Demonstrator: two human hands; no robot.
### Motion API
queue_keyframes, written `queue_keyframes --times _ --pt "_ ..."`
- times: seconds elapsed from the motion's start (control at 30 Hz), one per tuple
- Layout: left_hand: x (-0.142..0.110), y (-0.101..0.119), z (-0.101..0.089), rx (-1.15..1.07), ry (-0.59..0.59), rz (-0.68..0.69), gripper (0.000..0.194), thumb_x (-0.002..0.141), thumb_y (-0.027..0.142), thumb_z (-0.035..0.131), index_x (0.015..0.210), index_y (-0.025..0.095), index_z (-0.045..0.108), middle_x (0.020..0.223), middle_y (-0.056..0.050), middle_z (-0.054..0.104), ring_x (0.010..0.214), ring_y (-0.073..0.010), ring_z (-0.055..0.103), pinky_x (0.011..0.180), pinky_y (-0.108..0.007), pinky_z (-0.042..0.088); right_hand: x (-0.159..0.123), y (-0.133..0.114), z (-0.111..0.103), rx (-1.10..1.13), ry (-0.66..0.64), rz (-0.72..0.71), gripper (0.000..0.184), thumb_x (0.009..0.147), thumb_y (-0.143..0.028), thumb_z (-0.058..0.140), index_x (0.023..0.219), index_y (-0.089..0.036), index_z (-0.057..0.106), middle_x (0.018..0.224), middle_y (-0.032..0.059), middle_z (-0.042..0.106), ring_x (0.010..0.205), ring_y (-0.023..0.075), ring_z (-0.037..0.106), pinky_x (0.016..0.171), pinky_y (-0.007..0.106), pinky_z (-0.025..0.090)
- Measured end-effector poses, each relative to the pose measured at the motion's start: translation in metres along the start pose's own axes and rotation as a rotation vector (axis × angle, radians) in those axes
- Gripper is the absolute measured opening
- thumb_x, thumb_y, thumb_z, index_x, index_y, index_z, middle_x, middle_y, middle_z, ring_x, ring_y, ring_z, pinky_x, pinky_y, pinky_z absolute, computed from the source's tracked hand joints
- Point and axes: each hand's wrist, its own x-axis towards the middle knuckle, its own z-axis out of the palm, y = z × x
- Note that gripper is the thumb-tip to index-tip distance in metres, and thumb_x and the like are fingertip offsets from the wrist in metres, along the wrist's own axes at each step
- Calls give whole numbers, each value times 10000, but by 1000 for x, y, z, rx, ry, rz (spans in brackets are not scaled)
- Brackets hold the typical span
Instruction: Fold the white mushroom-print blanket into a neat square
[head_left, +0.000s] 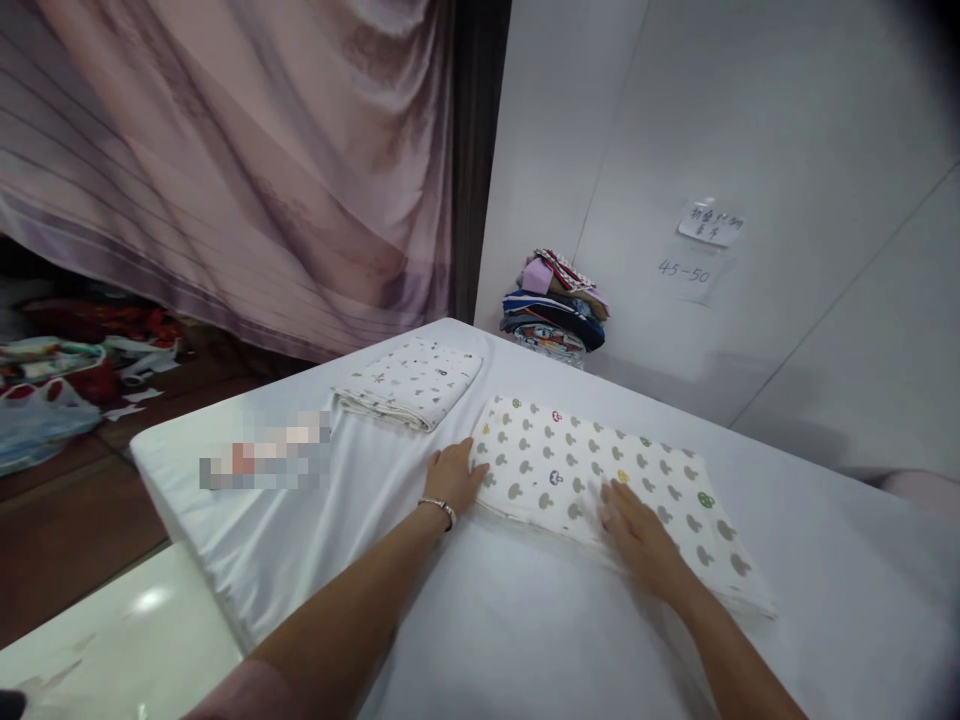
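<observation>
A white cloth with a mushroom print (525, 455) lies folded into a long flat rectangle on the white-covered table. My left hand (454, 478), with a bracelet at the wrist, rests at its left end, fingers stretched over the edge. Lying on the near middle of the same cloth is my right hand (637, 530), open, its fingers extended and slightly blurred. Neither hand grips the fabric. Farther back to the left sits a second folded cloth (412, 382), white with small dark figures, apart from both hands.
The white sheet (525, 600) covers the table and wrinkles on the left. Beyond its far edge stands a stack of folded clothes (556, 300). A pinkish curtain (300, 150) hangs at the back left. Plastic bags (52, 420) lie on the floor. Paper notes (709, 222) are on the wall.
</observation>
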Motion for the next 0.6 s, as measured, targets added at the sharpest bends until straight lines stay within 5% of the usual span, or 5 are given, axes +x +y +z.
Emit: queue_keyframes --times 0.17,0.3,0.47,0.6 --pt "-1 3 -2 5 -9 3 493 834 357 484 1267 134 410 1228 -113 539 1146 -225 463 994 -378 249 2 47 2 -187 138 170 551 890 -468 244 1351 -196 373 1441 78 290 1335 247 211 1045 500 223" --pt "-3 4 -4 12 -13 0 492 834 353 483 1270 139 407 1226 -119 538 1151 -228 459 995 -374 246 -1 60 12 -333 168 160 508 882 -411 270 1304 -183 439 1420 93 331 1313 245 266 1026 491 246" --pt "-3 4 -2 8 4 12 491 837 338 480 1276 136 399 1217 -117 545 1139 -227 469 984 -372 264 -8 34 13 -268 223 113 522 886 -448 262 1278 -172 470 1403 96 359 1306 250 281 1026 500 252" --pt "-3 4 -1 3 10 20 492 834 325 484 1281 136 397 1229 -117 539 1137 -230 472 991 -376 262 -21 -5 28 -261 229 -155 486 905 -433 288 1317 -215 424 1411 52 354 1318 230 259 1060 465 219"
